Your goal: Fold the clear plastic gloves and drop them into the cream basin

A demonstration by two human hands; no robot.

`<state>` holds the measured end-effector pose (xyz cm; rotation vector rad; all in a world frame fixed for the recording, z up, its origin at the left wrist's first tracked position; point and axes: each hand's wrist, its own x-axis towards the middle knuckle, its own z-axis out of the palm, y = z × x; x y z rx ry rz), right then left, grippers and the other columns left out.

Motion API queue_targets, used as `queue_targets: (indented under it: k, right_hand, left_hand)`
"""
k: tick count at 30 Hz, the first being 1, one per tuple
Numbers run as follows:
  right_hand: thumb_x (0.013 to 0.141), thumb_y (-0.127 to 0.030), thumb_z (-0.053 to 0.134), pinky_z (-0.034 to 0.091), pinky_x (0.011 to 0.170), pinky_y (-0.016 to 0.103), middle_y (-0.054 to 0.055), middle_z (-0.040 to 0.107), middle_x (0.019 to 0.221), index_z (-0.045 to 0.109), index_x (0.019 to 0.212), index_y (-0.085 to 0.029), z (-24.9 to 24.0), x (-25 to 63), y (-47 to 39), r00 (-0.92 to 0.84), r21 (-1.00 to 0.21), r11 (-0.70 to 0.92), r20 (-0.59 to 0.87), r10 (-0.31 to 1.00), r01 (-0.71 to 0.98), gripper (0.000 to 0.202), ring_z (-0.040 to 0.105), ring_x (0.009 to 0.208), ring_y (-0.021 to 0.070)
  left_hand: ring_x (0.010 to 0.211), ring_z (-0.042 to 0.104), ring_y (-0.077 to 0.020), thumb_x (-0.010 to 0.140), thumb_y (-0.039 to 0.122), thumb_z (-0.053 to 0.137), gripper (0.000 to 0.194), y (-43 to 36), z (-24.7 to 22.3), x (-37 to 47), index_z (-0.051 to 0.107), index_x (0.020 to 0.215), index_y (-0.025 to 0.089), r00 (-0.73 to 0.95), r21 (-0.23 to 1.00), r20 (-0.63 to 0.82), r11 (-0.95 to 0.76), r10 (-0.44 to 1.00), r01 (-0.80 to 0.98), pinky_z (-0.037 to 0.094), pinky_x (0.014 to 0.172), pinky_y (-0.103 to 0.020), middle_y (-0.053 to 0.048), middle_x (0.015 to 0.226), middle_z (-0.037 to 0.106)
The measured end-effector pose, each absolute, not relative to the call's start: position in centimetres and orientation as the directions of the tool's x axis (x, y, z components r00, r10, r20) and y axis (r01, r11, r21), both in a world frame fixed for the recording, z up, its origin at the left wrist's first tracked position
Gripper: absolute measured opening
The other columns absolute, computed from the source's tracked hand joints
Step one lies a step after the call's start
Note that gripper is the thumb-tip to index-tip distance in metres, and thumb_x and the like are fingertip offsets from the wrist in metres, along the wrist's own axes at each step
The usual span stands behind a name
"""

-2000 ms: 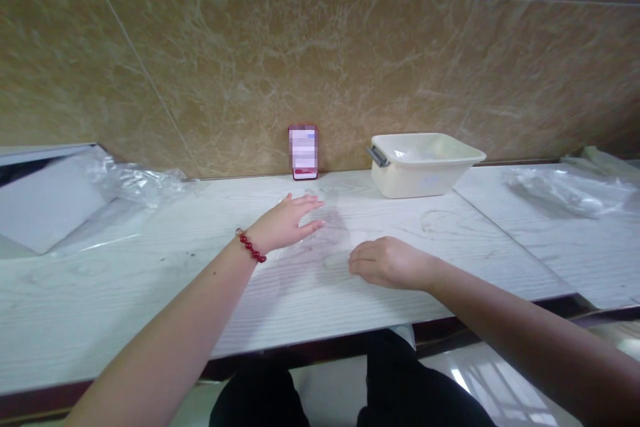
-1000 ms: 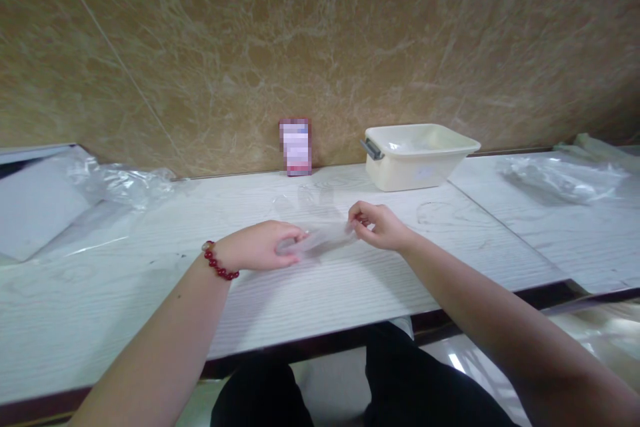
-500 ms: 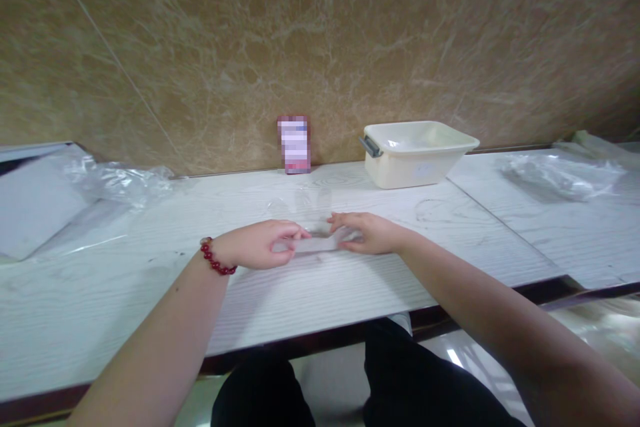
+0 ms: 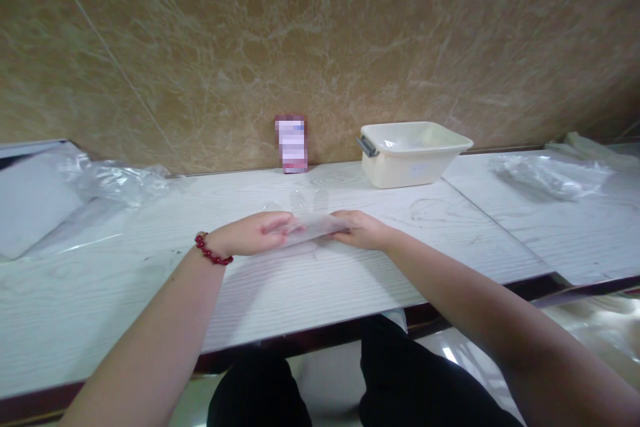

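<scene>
The left hand (image 4: 245,235) and right hand (image 4: 364,230) each had their fingers grasping an end of a blurred translucent plastic piece (image 4: 316,225), over the tabletop (image 4: 320,300). Clear rounded pieces (image 4: 298,199) lay just on its far side, before the phone (image 4: 291,145) at the wall (image 4: 225,60). A cream bin (image 4: 407,170) stood far right; crumpled plastic (image 4: 133,185) lay left.

Left fingers (image 4: 281,217), right fingers (image 4: 352,217) holding translucent film (image 4: 314,227) above white table (image 4: 310,293).

Beyond my fingers (image 4: 280,218), a red-edged rectangular phone (image 4: 293,145) stands against a brown marbled wall (image 4: 340,47); far left, a flat-sided white box (image 4: 35,207).
</scene>
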<state>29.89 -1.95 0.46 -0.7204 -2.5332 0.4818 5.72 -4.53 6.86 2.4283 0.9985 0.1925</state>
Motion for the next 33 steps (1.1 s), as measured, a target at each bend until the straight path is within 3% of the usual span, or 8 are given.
queue_targets:
  k: [7, 12, 15, 21, 24, 28, 30, 33]
  right_hand:
    - [0.076, -0.023, 0.045, 0.042, 0.075, 0.027, 0.007, 0.060, 0.087, 0.056, 0.090, -0.015, 0.6, 29.8, -2.0, -0.706, -0.426, 0.803, 0.403, 0.582, 0.418, 0.020, 0.054, 0.083, 0.0137]
    - [0.074, -0.022, 0.048, 0.042, 0.070, 0.025, 0.005, 0.061, 0.084, 0.056, 0.086, -0.015, 0.8, 29.8, -1.6, -0.672, -0.512, 0.744, 0.370, 0.642, 0.429, 0.017, 0.055, 0.078, 0.0127]
    - [0.073, -0.021, 0.048, 0.041, 0.067, 0.024, 0.004, 0.062, 0.081, 0.057, 0.084, -0.015, 1.9, 29.4, -0.8, -0.663, -0.546, 0.675, 0.264, 0.700, 0.495, 0.017, 0.056, 0.074, 0.0133]
    - [0.067, -0.021, 0.052, 0.040, 0.060, 0.022, 0.002, 0.063, 0.080, 0.060, 0.079, -0.020, 5.2, 28.2, 1.3, -0.731, -0.419, 0.639, -0.094, 0.676, 0.645, 0.014, 0.056, 0.071, 0.0139]
    - [0.064, -0.020, 0.056, 0.042, 0.056, 0.021, 0.002, 0.064, 0.077, 0.059, 0.075, -0.018, 5.3, 27.7, 1.9, -0.678, -0.518, 0.521, -0.170, 0.715, 0.679, 0.012, 0.057, 0.067, 0.0131]
    - [0.073, -0.028, 0.049, 0.044, 0.049, 0.020, 0.003, 0.064, 0.077, 0.055, 0.073, -0.017, 3.6, 27.4, 2.0, -0.463, -0.747, 0.169, -0.204, 0.863, 0.644, 0.012, 0.058, 0.057, 0.0108]
    - [0.075, -0.032, 0.048, 0.044, 0.047, 0.021, 0.004, 0.064, 0.076, 0.053, 0.070, -0.017, 2.7, 27.4, 2.0, -0.365, -0.787, 0.066, -0.208, 0.907, 0.613, 0.016, 0.058, 0.054, 0.0107]
    - [0.075, -0.035, 0.048, 0.043, 0.047, 0.021, 0.004, 0.063, 0.072, 0.051, 0.066, -0.017, 1.9, 27.5, 2.0, -0.305, -0.769, 0.068, -0.169, 0.937, 0.636, 0.020, 0.057, 0.053, 0.0112]
  left_hand:
    - [0.092, 0.050, -0.0168, 0.072, 0.037, 0.047, 0.030, -3.8, 6.9, 4.7, 0.049, 0.093, 0.017, 0.754, 0.539, -0.074, -0.610, 0.652, 0.581, 0.036, 0.079, -0.027, -0.005, 0.103, 0.055]
    - [0.094, 0.050, -0.0167, 0.073, 0.041, 0.044, 0.025, -3.1, 6.2, 4.3, 0.052, 0.072, 0.017, 0.693, 0.582, -0.102, -0.522, 0.714, 0.624, 0.036, 0.081, -0.027, -0.005, 0.104, 0.055]
    - [0.091, 0.051, -0.0163, 0.073, 0.040, 0.043, 0.025, -2.7, 5.9, 4.2, 0.052, 0.073, 0.017, 0.633, 0.635, -0.110, -0.436, 0.767, 0.638, 0.036, 0.080, -0.029, -0.004, 0.101, 0.057]
    - [0.084, 0.052, -0.0157, 0.070, 0.040, 0.045, 0.025, -2.5, 5.8, 4.4, 0.054, 0.077, 0.017, 0.495, 0.740, -0.054, -0.298, 0.867, 0.603, 0.038, 0.077, -0.028, -0.003, 0.089, 0.059]
    - [0.072, 0.052, -0.0138, 0.070, 0.038, 0.044, 0.023, -2.3, 5.2, 4.7, 0.053, 0.070, 0.017, 0.409, 0.775, -0.089, -0.194, 0.908, 0.601, 0.040, 0.069, -0.025, 0.000, 0.073, 0.058]
    - [0.063, 0.050, -0.0136, 0.066, 0.034, 0.045, 0.019, -1.7, 4.0, 5.0, 0.052, 0.064, 0.016, 0.246, 0.787, -0.141, -0.042, 0.959, 0.616, 0.038, 0.058, -0.023, 0.001, 0.062, 0.053]
    - [0.062, 0.050, -0.0139, 0.065, 0.032, 0.044, 0.018, -1.5, 3.6, 5.1, 0.053, 0.063, 0.016, 0.207, 0.788, -0.168, 0.005, 0.964, 0.616, 0.037, 0.056, -0.023, 0.001, 0.062, 0.053]
    - [0.058, 0.048, -0.0132, 0.063, 0.031, 0.044, 0.017, -1.2, 3.2, 5.2, 0.052, 0.061, 0.016, 0.170, 0.789, -0.145, 0.011, 0.975, 0.614, 0.035, 0.052, -0.023, 0.002, 0.060, 0.051]
